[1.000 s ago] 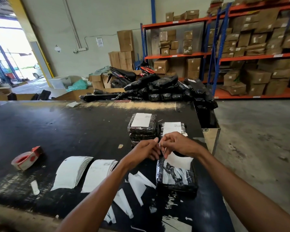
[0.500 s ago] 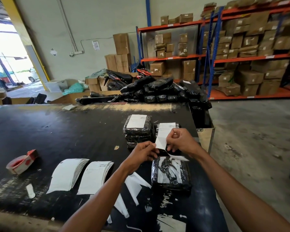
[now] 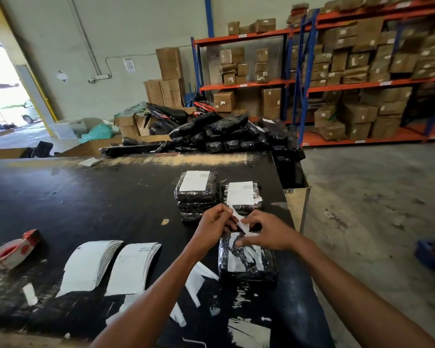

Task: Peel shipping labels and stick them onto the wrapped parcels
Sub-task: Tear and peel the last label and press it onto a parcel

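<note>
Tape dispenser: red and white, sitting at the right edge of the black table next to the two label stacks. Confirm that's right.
Not quite. The head view shows the red and white tape dispenser at the left edge of the black table, not the right. It does sit next to the two label stacks.

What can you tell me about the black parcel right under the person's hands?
The parcel is a flat, roughly rectangular bundle wrapped in glossy, crinkled black plastic. It lies flat near the right edge of the black table, just in front of the person. White shows on its top, either glare or a label; I cannot tell which. The right hand hovers over its far end, fingertips on or close to the top. The left hand pinches a white strip above it.
</note>
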Available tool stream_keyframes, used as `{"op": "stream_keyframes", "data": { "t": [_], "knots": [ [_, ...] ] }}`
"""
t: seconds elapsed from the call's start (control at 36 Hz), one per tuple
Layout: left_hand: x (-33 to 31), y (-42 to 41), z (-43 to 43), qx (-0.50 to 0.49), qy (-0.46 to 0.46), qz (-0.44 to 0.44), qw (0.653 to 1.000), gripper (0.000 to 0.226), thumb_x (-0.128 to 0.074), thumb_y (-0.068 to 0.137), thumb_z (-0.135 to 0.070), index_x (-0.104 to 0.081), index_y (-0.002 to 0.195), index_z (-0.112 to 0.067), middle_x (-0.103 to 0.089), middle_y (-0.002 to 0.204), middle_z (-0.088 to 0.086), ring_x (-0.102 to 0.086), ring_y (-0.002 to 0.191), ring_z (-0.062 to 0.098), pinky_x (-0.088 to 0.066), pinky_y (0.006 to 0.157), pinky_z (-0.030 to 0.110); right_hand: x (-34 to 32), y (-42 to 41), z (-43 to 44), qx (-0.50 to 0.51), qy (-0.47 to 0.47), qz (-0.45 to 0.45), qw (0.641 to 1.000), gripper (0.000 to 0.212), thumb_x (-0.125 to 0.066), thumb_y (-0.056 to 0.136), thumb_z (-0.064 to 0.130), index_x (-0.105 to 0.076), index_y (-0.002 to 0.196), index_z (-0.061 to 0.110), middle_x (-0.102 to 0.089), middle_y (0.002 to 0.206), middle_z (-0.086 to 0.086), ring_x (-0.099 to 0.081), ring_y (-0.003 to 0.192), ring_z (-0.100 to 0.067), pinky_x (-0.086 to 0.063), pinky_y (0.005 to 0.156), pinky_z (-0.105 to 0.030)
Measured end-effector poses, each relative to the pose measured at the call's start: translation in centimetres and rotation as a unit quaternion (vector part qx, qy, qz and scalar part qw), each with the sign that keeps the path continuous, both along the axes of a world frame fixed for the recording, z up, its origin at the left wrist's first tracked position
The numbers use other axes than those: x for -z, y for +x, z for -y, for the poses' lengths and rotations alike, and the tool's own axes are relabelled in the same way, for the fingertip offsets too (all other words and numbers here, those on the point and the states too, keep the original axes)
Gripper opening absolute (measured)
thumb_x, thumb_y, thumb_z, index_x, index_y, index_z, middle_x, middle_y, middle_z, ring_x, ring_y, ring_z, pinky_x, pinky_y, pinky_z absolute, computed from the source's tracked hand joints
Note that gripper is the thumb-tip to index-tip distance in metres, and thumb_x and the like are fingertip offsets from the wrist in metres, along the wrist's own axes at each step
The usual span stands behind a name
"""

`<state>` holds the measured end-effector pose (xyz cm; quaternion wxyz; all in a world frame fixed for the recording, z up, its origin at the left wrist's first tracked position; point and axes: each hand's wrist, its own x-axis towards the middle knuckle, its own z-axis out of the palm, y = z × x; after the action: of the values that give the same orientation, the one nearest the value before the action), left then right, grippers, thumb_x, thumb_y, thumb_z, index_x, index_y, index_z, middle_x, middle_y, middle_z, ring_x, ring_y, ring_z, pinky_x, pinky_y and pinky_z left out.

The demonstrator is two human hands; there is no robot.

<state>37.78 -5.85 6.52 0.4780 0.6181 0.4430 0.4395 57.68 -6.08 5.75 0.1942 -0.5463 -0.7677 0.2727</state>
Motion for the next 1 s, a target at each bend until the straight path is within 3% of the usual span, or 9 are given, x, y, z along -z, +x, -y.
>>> {"op": "stream_keyframes", "data": {
  "t": [0.11, 0.22, 0.31, 0.36, 0.44, 0.64, 0.75, 0.89, 1.0],
  "knots": [
    [-0.2, 0.6, 0.3, 0.007, 0.056, -0.002, 0.998, 0.022, -0.051, 0.105, -0.018, -0.061, 0.09, -0.007, -0.069, 0.083, 0.014, -0.063, 0.074, 0.014, -0.051, 0.068, 0.024, 1.8, -1.4, 0.2, 0.05, 0.077, 0.081, 0.993, 0.06, -0.071, 0.069, 0.074, -0.064, 0.098, 0.022, -0.062, 0.094, 0.01, -0.06, 0.079, -0.012, -0.044, 0.063, -0.031],
    [0.4, 0.6, 0.9, -0.018, 0.094, 0.056, 0.994, 0.018, -0.049, 0.105, -0.021, -0.059, 0.096, -0.009, -0.06, 0.085, 0.003, -0.057, 0.078, 0.011, -0.048, 0.07, 0.022, 3.0, -2.0, -0.3, 0.079, 0.013, -0.1, 0.992, 0.039, -0.067, 0.092, 0.035, -0.056, 0.06, 0.017, -0.053, 0.056, 0.005, -0.051, 0.049, -0.015, -0.041, 0.054, -0.034],
    [2.2, 0.0, 0.6, -0.099, -0.004, 0.118, 0.988, 0.035, -0.045, 0.102, -0.046, -0.049, 0.122, -0.018, -0.061, 0.11, -0.003, -0.062, 0.096, 0.009, -0.052, 0.079, 0.022, 3.0, -2.0, -0.3, 0.05, -0.085, -0.238, 0.966, 0.008, -0.069, 0.095, 0.022, -0.075, 0.098, 0.018, -0.074, 0.087, 0.008, -0.071, 0.075, -0.009, -0.053, 0.068, -0.029],
    [4.0, -0.4, 0.2, -0.09, -0.112, 0.123, 0.982, 0.051, -0.048, 0.097, -0.057, -0.046, 0.131, -0.019, -0.064, 0.123, 0.002, -0.064, 0.112, 0.017, -0.055, 0.092, 0.038, 3.3, -1.8, -0.3, 0.042, -0.13, -0.278, 0.951, 0.029, -0.069, 0.095, 0.017, -0.069, 0.123, 0.02, -0.074, 0.111, 0.007, -0.073, 0.098, -0.011, -0.057, 0.08, -0.026],
    [5.8, -0.5, 0.3, -0.066, -0.155, 0.108, 0.98, 0.041, -0.069, 0.093, -0.03, -0.059, 0.127, -0.01, -0.073, 0.119, 0.01, -0.072, 0.107, 0.026, -0.058, 0.094, 0.048, 4.2, -1.3, -0.1, 0.051, -0.158, -0.291, 0.942, 0.029, -0.068, 0.095, 0.014, -0.066, 0.121, 0.024, -0.074, 0.106, 0.011, -0.073, 0.093, -0.006, -0.056, 0.075, -0.02],
    [8.0, -0.9, -0.8, -0.114, -0.158, -0.009, 0.981, 0.026, -0.077, 0.088, -0.016, -0.071, 0.108, -0.002, -0.078, 0.096, 0.008, -0.076, 0.087, 0.022, -0.064, 0.077, 0.038, 5.5, 0.0, -0.7, 0.127, -0.16, -0.237, 0.95, 0.006, -0.064, 0.099, 0.019, -0.069, 0.097, 0.02, -0.075, 0.089, 0.002, -0.068, 0.062, -0.002, -0.05, 0.052, -0.019],
    [8.8, -0.7, -1.0, -0.117, -0.173, -0.063, 0.976, 0.015, -0.071, 0.093, -0.021, -0.073, 0.096, -0.007, -0.075, 0.08, 0.0, -0.069, 0.067, 0.011, -0.055, 0.058, 0.021, 7.7, 0.1, -1.2, 0.184, -0.145, -0.142, 0.962, 0.029, -0.068, 0.096, 0.022, -0.071, 0.076, 0.001, -0.071, 0.073, 0.0, -0.061, 0.058, -0.007, -0.043, 0.054, -0.022],
    [10.2, -0.3, -1.8, -0.134, -0.16, -0.129, 0.969, 0.025, -0.067, 0.096, -0.027, -0.068, 0.075, -0.013, -0.062, 0.058, -0.008, -0.053, 0.05, 0.006, -0.039, 0.046, 0.015, 8.7, -0.2, -0.8, 0.225, -0.101, -0.054, 0.967, 0.056, -0.061, 0.099, 0.027, -0.038, 0.049, 0.016, -0.039, 0.035, 0.008, -0.036, 0.041, -0.006, -0.027, 0.046, -0.026],
    [10.3, 0.0, -2.2, -0.141, -0.138, -0.155, 0.968, 0.026, -0.068, 0.095, -0.027, -0.066, 0.073, -0.014, -0.063, 0.061, -0.009, -0.055, 0.052, 0.001, -0.035, 0.042, 0.007, 8.9, -0.3, -0.7, 0.239, -0.074, -0.034, 0.968, 0.06, -0.06, 0.098, 0.029, -0.032, 0.048, 0.013, -0.033, 0.035, 0.003, -0.031, 0.04, -0.01, -0.024, 0.046, -0.03]
  ]
}}
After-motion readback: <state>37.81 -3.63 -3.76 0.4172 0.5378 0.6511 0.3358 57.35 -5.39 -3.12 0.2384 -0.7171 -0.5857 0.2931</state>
